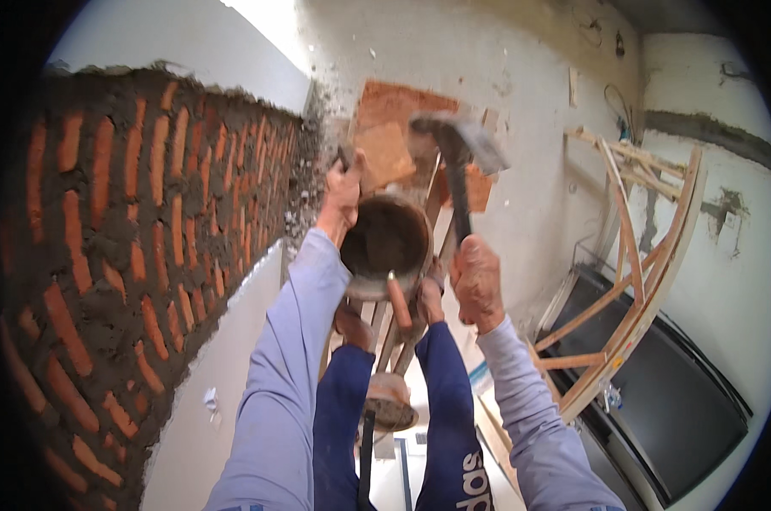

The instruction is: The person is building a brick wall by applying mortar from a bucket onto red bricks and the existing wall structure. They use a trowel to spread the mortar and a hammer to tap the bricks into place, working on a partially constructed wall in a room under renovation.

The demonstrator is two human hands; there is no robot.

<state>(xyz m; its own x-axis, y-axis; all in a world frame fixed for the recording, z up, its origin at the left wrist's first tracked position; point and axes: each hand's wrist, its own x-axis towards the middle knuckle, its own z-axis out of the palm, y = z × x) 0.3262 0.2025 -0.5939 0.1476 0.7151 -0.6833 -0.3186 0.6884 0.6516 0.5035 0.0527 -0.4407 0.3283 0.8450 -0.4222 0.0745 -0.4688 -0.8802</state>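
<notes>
My right hand (477, 285) is wrapped round the dark handle of a hammer (459, 183), whose blurred metal head is raised above the bricks. My left hand (343, 194) is closed on a short dark metal bar (345, 158); its lower part is hidden. Just below and right of that hand is a round bucket (370, 288) holding grey mortar (389, 238). An orange-brown handle (399, 300) with a pale tip leans at the bucket's near rim. Flat orange bricks (385, 153) lie beyond the bucket, under the hammer head.
On the left rises a wall of orange bricks in mortar (104, 255). My feet stand beside the bucket on wooden planks (387, 345). A smaller mortar-stained bowl (391, 399) is between my legs. A curved wooden frame (649, 289) and a dark panel (649, 417) are at right.
</notes>
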